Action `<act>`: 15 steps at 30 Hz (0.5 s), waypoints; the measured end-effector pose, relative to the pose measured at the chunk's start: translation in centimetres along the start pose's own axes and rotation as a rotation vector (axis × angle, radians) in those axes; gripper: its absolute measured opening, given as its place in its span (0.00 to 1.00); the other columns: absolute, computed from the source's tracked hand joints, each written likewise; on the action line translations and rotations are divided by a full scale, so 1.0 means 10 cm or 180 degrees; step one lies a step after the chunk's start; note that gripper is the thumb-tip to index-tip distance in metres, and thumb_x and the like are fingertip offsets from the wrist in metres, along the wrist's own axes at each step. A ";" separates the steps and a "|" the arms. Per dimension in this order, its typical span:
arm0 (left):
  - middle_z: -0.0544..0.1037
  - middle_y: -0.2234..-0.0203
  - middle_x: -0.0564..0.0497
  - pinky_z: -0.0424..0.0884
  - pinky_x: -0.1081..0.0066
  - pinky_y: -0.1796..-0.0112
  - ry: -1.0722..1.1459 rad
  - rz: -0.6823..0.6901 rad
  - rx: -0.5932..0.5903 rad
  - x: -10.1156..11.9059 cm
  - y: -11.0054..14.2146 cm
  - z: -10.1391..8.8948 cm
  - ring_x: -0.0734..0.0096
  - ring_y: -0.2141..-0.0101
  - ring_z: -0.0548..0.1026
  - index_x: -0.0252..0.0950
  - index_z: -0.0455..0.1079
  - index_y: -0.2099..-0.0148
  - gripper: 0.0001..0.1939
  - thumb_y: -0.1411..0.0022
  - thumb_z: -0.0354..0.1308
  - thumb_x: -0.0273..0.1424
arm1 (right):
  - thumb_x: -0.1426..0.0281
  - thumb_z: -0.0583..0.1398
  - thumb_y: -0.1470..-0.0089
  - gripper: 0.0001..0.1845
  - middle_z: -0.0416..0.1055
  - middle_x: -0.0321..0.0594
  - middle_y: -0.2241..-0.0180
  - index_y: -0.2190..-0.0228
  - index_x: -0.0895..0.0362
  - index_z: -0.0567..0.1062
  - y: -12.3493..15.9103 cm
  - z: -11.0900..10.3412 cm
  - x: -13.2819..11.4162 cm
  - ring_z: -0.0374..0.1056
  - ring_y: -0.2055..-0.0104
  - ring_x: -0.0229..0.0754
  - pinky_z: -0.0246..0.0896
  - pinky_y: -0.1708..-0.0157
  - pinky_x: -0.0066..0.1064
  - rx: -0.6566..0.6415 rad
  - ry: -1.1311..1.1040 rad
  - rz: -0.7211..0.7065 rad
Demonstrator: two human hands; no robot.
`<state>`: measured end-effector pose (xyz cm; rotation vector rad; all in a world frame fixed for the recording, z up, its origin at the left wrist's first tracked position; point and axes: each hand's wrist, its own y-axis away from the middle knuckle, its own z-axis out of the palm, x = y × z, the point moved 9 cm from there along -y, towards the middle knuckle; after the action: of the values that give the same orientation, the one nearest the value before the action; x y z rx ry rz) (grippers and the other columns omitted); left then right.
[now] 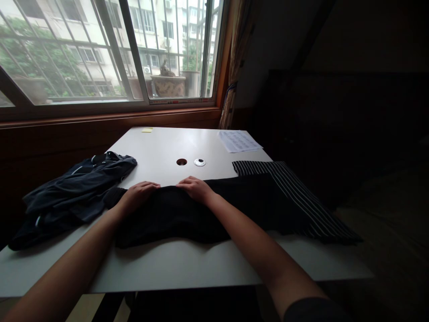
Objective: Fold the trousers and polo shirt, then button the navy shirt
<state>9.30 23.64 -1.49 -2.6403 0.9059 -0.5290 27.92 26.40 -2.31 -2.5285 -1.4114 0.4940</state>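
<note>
Black fabric garment [174, 219], long, laid flat across the smooth white worktop [161, 147]. Left hand [142, 192] and right hand [195, 188]: both on its far edge, fingers slightly curled and close together; whether cloth is pinched cannot be told. Black cloth with thin white stripes [301, 192]: against its right end. Crumpled dark navy garment [73, 192]: left side. White printed sheets [239, 141]: far right corner.

Under the left hand [139, 193] and right hand [196, 188], the garment [174, 217] is plain black. Right of them, the striped cloth [303, 192] is black with white lines. Left of them, the clothes [73, 192] look dark blue. The table [161, 150] is white.
</note>
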 end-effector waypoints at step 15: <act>0.53 0.30 0.46 0.56 0.51 0.36 -0.1074 -0.0210 -0.0356 -0.12 0.29 0.08 0.54 0.31 0.50 0.41 0.48 0.27 0.31 0.27 0.41 0.46 | 0.47 0.44 0.34 0.38 0.42 0.38 0.29 0.31 0.51 0.49 0.58 -0.03 0.43 0.35 0.27 0.48 0.34 0.30 0.48 -0.0785 0.0236 0.0857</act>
<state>7.28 22.28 -3.67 -2.7498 0.7648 -0.0414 34.72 27.06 -4.82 -2.9211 -1.1757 0.2778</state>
